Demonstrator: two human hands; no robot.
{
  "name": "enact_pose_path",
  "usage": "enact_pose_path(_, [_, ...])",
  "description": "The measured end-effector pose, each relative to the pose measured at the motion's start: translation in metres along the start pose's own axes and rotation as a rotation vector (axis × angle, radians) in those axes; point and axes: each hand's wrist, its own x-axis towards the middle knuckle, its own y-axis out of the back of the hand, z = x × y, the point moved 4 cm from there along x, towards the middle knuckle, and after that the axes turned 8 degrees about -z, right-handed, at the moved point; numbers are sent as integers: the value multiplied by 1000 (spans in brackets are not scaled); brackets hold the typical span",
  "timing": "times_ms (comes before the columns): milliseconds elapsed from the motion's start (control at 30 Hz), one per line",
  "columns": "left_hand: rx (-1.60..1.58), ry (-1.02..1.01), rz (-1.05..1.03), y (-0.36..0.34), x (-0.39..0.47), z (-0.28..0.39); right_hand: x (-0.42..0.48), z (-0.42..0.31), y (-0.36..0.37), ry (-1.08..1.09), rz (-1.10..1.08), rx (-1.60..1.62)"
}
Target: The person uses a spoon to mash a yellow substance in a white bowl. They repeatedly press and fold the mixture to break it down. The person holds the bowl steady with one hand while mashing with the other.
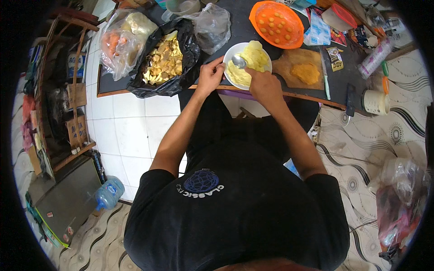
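A white bowl [229,78] holding yellow mash sits near the table's front edge. My left hand [211,75] grips its left rim. In my right hand [266,86] is a metal spoon [239,62], its bowl resting in the mash; the fist hides most of the handle. To the right, a wooden cutting board [288,69] bears a mound of orange paste [306,73]. Behind the white bowl stands an orange plastic basin [256,21] with several small dough-like balls on its floured bottom. A knife [326,76] with a pale green handle lies along the board's right side.
Left on the dark table [112,84] are a black plastic bag [190,57] of peelings and a clear bag [115,44] of carrots and other produce. An empty-looking clear bag [213,27] lies behind. A seasoning sachet [335,59], a phone [350,100] and a cup [376,101] are at right.
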Motion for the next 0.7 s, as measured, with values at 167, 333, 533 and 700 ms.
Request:
enact_pose_path(167, [-26,8,-23,2,0,-14,-2,4,5,24,-42,-59])
enact_pose_path(333, [-143,57,-122,6,1,-7,-25,-12,6,15,-46,-60])
enact_pose_path(533, [-209,12,-145,7,5,-15,-39,-20,-19,71,-32,-74])
enact_pose_path(700, [-189,49,-129,5,5,-15,-21,-7,-24,6,-100,-171])
